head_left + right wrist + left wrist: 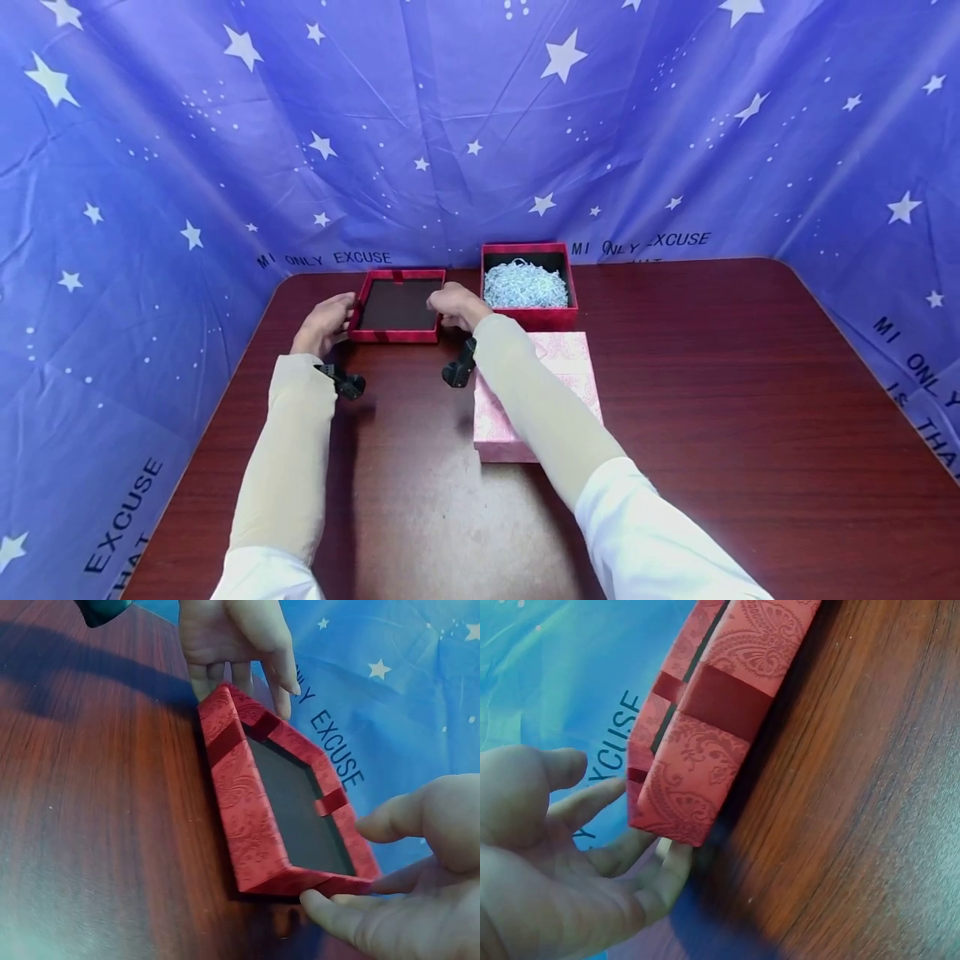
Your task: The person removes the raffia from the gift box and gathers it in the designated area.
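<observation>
A red paisley-patterned box lid [393, 336] lies with its dark inside [399, 304] facing up at the back left of the table. Dark red ribbon bands [727, 703] cross its walls. My left hand [324, 323] is at the lid's left side, fingertips against the outer wall and thumb raised apart from it in the left wrist view. At the opposite side is my right hand [459, 305], its fingers [330, 911] along the outer wall and its thumb [390, 823] close to the rim.
Right of the lid stands an open red box [536, 317] filled with pale blue shredded paper [525, 285]. A pink patterned box [566, 358] sits in front of it, partly under my right forearm. A blue star-printed cloth [450, 125] hangs behind the brown table [712, 400].
</observation>
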The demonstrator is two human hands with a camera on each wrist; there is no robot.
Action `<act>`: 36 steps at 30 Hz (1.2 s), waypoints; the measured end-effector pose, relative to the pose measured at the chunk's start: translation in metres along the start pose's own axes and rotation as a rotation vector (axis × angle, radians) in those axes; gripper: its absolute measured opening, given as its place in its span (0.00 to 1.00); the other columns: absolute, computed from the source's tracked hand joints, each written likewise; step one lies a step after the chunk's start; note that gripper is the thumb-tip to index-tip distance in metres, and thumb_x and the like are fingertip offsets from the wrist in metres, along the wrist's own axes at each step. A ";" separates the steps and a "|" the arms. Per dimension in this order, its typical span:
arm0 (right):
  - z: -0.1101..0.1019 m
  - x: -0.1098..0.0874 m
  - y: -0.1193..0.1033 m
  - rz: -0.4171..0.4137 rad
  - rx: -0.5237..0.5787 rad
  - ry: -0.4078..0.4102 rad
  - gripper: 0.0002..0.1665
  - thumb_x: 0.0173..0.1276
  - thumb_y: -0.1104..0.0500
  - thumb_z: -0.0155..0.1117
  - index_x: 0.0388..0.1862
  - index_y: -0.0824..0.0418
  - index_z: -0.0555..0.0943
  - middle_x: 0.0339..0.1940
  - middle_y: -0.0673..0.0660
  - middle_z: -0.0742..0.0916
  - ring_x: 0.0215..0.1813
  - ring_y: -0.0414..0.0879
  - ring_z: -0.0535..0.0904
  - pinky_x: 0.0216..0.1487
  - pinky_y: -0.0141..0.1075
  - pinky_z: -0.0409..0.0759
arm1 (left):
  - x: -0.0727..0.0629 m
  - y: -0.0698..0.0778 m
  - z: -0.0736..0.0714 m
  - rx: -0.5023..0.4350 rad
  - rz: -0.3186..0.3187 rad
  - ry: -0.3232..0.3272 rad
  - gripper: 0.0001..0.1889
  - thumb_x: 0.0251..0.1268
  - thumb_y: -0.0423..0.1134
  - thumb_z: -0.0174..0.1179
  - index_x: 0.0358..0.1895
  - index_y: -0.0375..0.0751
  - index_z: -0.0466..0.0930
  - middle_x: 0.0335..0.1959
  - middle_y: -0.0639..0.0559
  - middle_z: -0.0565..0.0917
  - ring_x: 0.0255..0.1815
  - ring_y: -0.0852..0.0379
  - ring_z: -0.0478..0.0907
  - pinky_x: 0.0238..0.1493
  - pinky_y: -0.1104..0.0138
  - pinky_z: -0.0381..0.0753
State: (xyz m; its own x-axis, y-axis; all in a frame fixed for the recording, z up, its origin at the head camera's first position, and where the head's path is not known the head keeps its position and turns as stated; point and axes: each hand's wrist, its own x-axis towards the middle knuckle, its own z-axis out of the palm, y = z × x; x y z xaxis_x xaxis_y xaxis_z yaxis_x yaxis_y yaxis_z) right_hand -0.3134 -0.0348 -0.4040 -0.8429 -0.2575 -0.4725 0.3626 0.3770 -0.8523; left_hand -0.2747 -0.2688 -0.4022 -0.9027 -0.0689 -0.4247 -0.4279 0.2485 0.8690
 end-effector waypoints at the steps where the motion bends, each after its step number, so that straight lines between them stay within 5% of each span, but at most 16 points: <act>1: -0.001 -0.015 -0.008 -0.002 -0.029 0.012 0.32 0.66 0.63 0.53 0.69 0.64 0.60 0.56 0.56 0.73 0.43 0.44 0.72 0.49 0.35 0.79 | -0.001 0.000 -0.001 -0.003 0.004 0.010 0.27 0.77 0.50 0.40 0.74 0.49 0.55 0.50 0.49 0.77 0.37 0.64 0.69 0.46 0.69 0.71; 4: -0.007 -0.039 -0.024 -0.050 -0.138 0.036 0.34 0.70 0.59 0.51 0.72 0.65 0.55 0.68 0.56 0.68 0.61 0.46 0.71 0.58 0.35 0.76 | -0.003 0.004 -0.002 -0.013 0.008 0.099 0.27 0.76 0.50 0.39 0.75 0.48 0.54 0.66 0.41 0.69 0.48 0.58 0.70 0.52 0.67 0.73; 6: -0.011 -0.043 -0.029 -0.097 -0.198 0.057 0.36 0.71 0.56 0.52 0.73 0.66 0.54 0.73 0.57 0.65 0.69 0.48 0.66 0.66 0.39 0.71 | -0.006 0.009 0.001 -0.008 0.009 0.178 0.27 0.77 0.48 0.37 0.74 0.44 0.54 0.69 0.40 0.64 0.55 0.54 0.67 0.61 0.63 0.70; 10: -0.018 -0.047 -0.039 -0.197 -0.295 0.147 0.33 0.71 0.55 0.52 0.72 0.64 0.59 0.73 0.58 0.67 0.73 0.50 0.62 0.71 0.40 0.64 | -0.011 0.022 0.006 -0.050 0.048 0.298 0.25 0.76 0.46 0.39 0.71 0.41 0.60 0.55 0.48 0.71 0.52 0.55 0.67 0.67 0.57 0.67; 14: -0.026 -0.051 -0.045 -0.314 -0.326 0.222 0.29 0.71 0.56 0.52 0.69 0.61 0.66 0.67 0.60 0.74 0.68 0.51 0.68 0.68 0.41 0.68 | -0.012 0.038 0.014 -0.069 0.099 0.326 0.23 0.75 0.45 0.42 0.67 0.39 0.63 0.42 0.57 0.69 0.42 0.62 0.68 0.62 0.59 0.71; 22: -0.052 -0.060 -0.045 -0.504 -0.313 0.280 0.24 0.71 0.56 0.55 0.64 0.59 0.72 0.59 0.57 0.80 0.63 0.50 0.74 0.64 0.40 0.71 | -0.019 0.070 0.044 -0.101 0.183 0.209 0.19 0.75 0.42 0.45 0.63 0.36 0.63 0.37 0.54 0.73 0.27 0.68 0.72 0.29 0.78 0.75; 26: -0.071 -0.067 -0.043 -0.515 -0.297 0.263 0.25 0.71 0.54 0.56 0.65 0.56 0.71 0.61 0.55 0.79 0.64 0.49 0.73 0.64 0.41 0.72 | -0.027 0.085 0.062 -0.026 0.209 0.122 0.24 0.75 0.44 0.46 0.67 0.35 0.61 0.51 0.44 0.76 0.38 0.62 0.77 0.45 0.71 0.82; 30: -0.090 -0.075 -0.038 -0.513 -0.288 0.240 0.26 0.71 0.52 0.56 0.67 0.55 0.69 0.62 0.54 0.78 0.65 0.49 0.72 0.64 0.44 0.72 | -0.031 0.093 0.081 0.018 0.223 0.027 0.26 0.75 0.44 0.45 0.70 0.35 0.59 0.62 0.36 0.73 0.53 0.51 0.76 0.62 0.59 0.75; 36: -0.113 -0.082 -0.030 -0.496 -0.299 0.251 0.26 0.71 0.51 0.56 0.66 0.55 0.70 0.63 0.54 0.77 0.65 0.49 0.72 0.62 0.46 0.73 | -0.031 0.099 0.112 0.082 0.262 -0.079 0.26 0.75 0.42 0.47 0.70 0.34 0.59 0.61 0.33 0.73 0.55 0.46 0.76 0.62 0.57 0.75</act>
State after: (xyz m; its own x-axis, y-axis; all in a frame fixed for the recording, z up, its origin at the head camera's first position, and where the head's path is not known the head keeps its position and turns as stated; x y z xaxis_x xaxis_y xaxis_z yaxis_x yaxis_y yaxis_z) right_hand -0.2998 0.0756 -0.3146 -0.9630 -0.2626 0.0606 -0.1915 0.5085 -0.8395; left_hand -0.2836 -0.1338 -0.3315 -0.9742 0.0825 -0.2101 -0.1729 0.3254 0.9296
